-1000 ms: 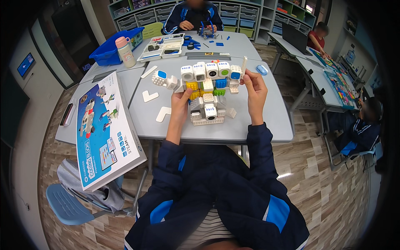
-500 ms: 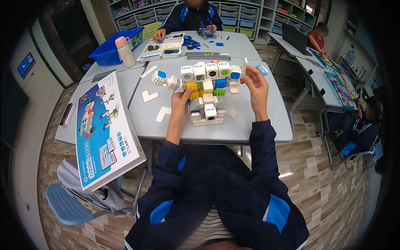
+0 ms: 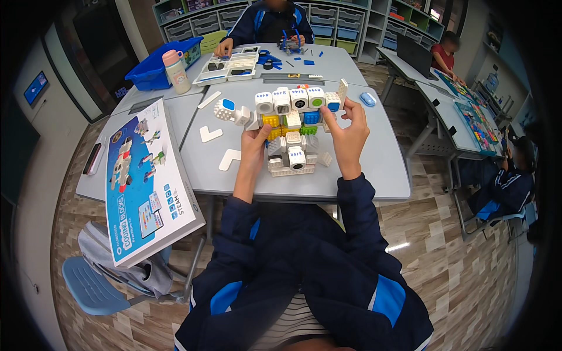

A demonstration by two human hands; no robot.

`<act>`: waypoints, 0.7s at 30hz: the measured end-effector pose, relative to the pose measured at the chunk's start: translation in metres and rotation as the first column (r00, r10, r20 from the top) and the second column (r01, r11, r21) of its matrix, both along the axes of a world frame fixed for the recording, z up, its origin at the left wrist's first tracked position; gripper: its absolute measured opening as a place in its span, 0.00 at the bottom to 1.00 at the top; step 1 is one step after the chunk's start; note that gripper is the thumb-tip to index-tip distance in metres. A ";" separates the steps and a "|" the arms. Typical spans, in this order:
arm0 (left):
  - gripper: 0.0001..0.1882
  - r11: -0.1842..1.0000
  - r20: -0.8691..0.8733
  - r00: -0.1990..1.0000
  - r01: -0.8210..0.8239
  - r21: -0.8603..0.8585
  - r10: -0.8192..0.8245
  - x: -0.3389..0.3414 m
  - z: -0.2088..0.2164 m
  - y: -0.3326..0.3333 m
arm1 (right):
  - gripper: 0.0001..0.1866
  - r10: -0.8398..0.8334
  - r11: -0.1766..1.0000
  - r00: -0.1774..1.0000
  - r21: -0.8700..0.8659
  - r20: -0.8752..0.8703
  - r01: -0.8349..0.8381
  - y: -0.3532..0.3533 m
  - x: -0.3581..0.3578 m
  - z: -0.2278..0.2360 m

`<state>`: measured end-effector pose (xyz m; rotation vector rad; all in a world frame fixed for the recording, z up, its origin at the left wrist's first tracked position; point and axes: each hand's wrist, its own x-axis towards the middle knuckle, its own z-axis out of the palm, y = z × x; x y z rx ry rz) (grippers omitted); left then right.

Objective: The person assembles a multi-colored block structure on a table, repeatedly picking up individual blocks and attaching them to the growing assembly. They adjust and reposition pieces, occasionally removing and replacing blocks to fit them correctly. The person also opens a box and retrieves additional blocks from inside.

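A robot built of white, yellow, blue, green and grey blocks point(image 3: 297, 159) stands upright on the table in front of me. My left hand point(image 3: 253, 149) grips its left side, thumb on the yellow blocks. On the right side, my right hand point(image 3: 350, 133) closes its thumb and fingers about the robot's arm, partly hiding it. A flat white plate point(image 3: 343, 89) sticks up at the end of that arm. The other arm reaches out to the left and ends in a studded white block with a blue face point(image 3: 224, 109).
Loose white flat pieces point(image 3: 211, 134) lie left of the robot. A large box point(image 3: 153, 187) rests at the table's left edge. Behind stand a bottle point(image 3: 176, 73), a blue bin point(image 3: 146, 71) and a parts tray point(image 3: 231, 65). A small blue-and-white object point(image 3: 367, 99) lies right; a person sits opposite.
My right hand has moved slightly left and down, from the upright white plate to the arm beside it. My left hand keeps its hold, and the robot stays in place.
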<state>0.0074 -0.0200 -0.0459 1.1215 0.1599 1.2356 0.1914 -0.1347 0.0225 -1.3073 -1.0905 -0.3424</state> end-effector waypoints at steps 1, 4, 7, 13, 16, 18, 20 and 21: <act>0.25 1.000 0.002 1.000 0.001 -0.001 -0.001 0.000 0.000 0.000 | 0.25 -0.078 0.997 0.995 0.016 0.068 0.077 0.000 -0.004 0.002; 0.25 1.000 -0.004 1.000 0.007 -0.008 -0.008 0.000 0.000 0.000 | 0.25 -0.117 0.993 0.989 0.006 0.085 0.117 -0.002 -0.010 0.005; 0.26 1.000 -0.006 1.000 -0.008 -0.011 0.008 0.000 0.000 -0.001 | 0.24 -0.141 0.990 0.985 0.027 0.100 0.139 -0.001 -0.012 0.006; 0.25 1.000 -0.021 1.000 -0.008 -0.022 0.008 -0.001 0.002 -0.003 | 0.21 -0.231 0.973 0.962 0.040 0.143 0.227 0.005 -0.010 0.006; 0.26 1.000 0.006 1.000 -0.008 -0.008 0.008 0.000 0.002 -0.005 | 0.20 -0.228 0.971 0.966 0.111 0.126 0.214 0.010 -0.009 0.005; 0.26 1.000 0.006 1.000 -0.015 -0.003 0.015 0.001 0.003 -0.005 | 0.20 -0.225 0.969 0.966 0.133 0.126 0.209 0.012 -0.008 0.004; 0.26 1.000 0.005 1.000 -0.019 0.000 0.019 0.000 0.002 -0.005 | 0.20 -0.226 0.968 0.966 0.139 0.125 0.209 0.013 -0.009 0.004; 0.26 1.000 0.003 1.000 -0.019 0.001 0.019 0.000 0.002 -0.005 | 0.20 -0.229 0.968 0.966 0.134 0.124 0.212 0.013 -0.009 0.004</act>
